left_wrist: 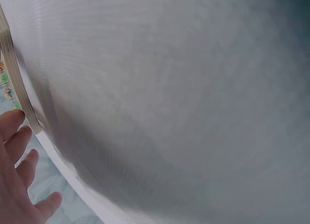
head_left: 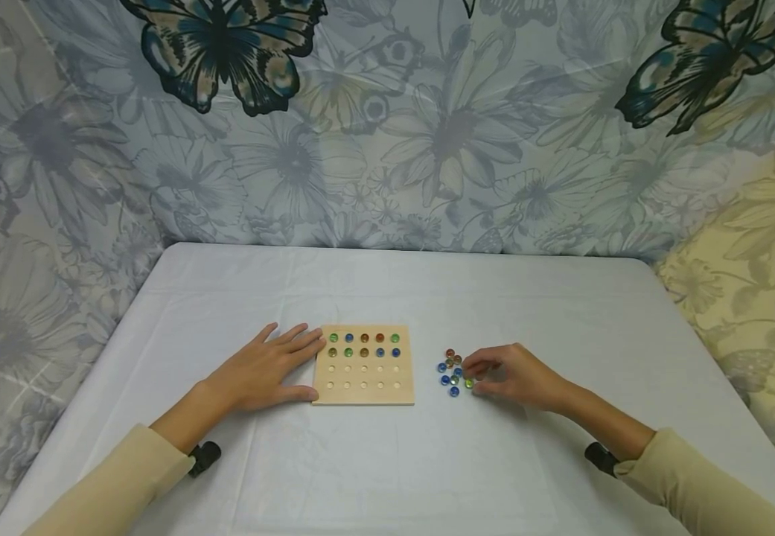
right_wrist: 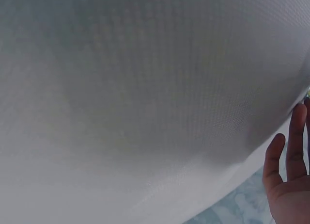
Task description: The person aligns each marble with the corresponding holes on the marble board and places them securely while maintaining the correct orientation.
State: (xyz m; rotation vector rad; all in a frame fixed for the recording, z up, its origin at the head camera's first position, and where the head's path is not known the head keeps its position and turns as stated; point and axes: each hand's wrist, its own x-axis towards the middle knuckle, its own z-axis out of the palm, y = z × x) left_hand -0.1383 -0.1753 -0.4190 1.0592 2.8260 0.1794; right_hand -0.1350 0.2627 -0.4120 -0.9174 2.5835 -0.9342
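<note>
My left hand [head_left: 269,370] lies with its fingers spread and its thumb and fingertips at the left edge of a wooden pegboard-like board [head_left: 363,395]. Its two far rows of hollows hold green, blue and amber glass marbles [head_left: 349,352]; the two near rows show bare hollows. To the board's right, a loose cluster of marbles [head_left: 445,380] lies on the cloth. Over its right side reaches my right hand [head_left: 517,378], thumb and index apart, beside a yellow-green marble [head_left: 469,383]. In the left wrist view, the board's side [left_wrist: 19,83] shows by the fingertips; the right wrist view mostly hides the marbles.
A white cloth covers the table [head_left: 387,469], its far edge meeting a flower-and-butterfly patterned backdrop [head_left: 454,141]. Black wrist cameras [head_left: 205,456] sit under both sleeves. Bare cloth separates the board from the loose marbles.
</note>
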